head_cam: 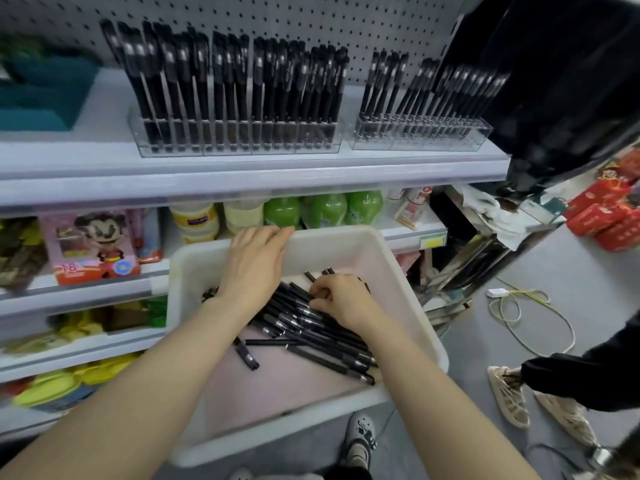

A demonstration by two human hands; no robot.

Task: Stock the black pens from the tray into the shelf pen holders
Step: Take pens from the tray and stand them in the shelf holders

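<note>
Currently nearest: white tray (263,434), near edge towards the person, far edge up against the lower shelving; its support is not visible.
Stray pen: 1 pen (246,353) lies flat and apart, on the side of the tray's left edge, near the pile but not in it.
Task item: black pens (311,329), a loose pile on the tray floor, from the centre towards the right edge.
Long axis: the pile runs diagonally, from the far-left corner towards the near-right corner; every pen lies flat.
Right hand: right hand (341,299) sits on the pile's far end, fingers curled down round pens; the number held cannot be told.
Left hand: left hand (256,258) is palm down, fingers straight and together, tips lying over the tray's far edge; it holds no pen.
Nearer hand: the right, already on the pile; the left is just beside it, far-left.
Shelf: upper shelf (242,174) stands above and beyond the tray's far edge.
Left holder: clear left holder (239,140), about mid-shelf, is packed with upright pens; little room, by judgement.
Right holder: clear right holder (419,133), at the shelf's right end, lies up and right of the right hand; its front slots look unfilled.
Governing relation: the pens lie flat and diagonal, while the holders take them on end; judged, the lift must go up, away and rightward, with the pens turned upright.
Risk: judged, a loose bundle may fan out or shed pens in that turn.
</note>
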